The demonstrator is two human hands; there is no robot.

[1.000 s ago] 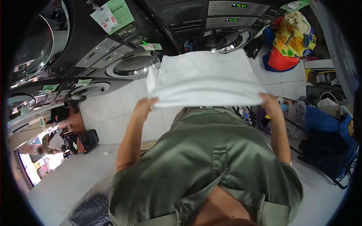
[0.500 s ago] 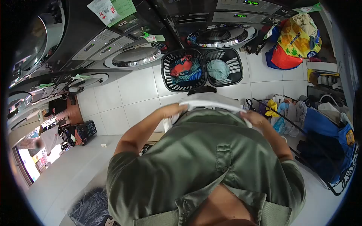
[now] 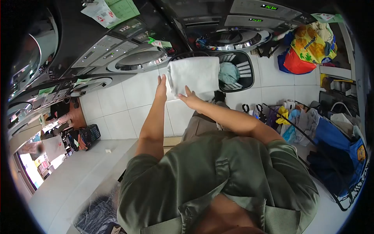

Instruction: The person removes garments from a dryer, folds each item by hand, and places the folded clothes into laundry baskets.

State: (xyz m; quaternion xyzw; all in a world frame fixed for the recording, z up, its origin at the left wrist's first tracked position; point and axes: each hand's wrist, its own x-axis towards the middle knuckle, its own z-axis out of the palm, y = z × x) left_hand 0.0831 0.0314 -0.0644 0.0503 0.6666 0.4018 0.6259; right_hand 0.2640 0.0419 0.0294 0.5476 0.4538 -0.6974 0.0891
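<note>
A white cloth [image 3: 194,76], seemingly a folded towel, is spread out in front of me and hides most of the left black basket [image 3: 186,55]. Whether it rests on something or hangs in the air, I cannot tell. Just off its left edge, my left hand [image 3: 161,87] is open, fingers stretched forward. My right hand [image 3: 191,100] reaches across to the cloth's near left corner with thumb and fingers apart; whether it touches the fabric is unclear. Beside the cloth, the right black basket [image 3: 244,70] holds a pale green cloth [image 3: 228,73].
Washing machines with round doors [image 3: 140,61] line the far side and the left. Stuffed bags [image 3: 307,45] stand at the far right. Nearer on the right, a black-framed rack [image 3: 307,134] has clothes and bags about it. White floor tiles [image 3: 146,119] lie at left.
The white cloth, earlier stretched between both hands at my waist, is now farther forward over the left basket. Both hands have moved forward, the right one far to the left, and have opened.
</note>
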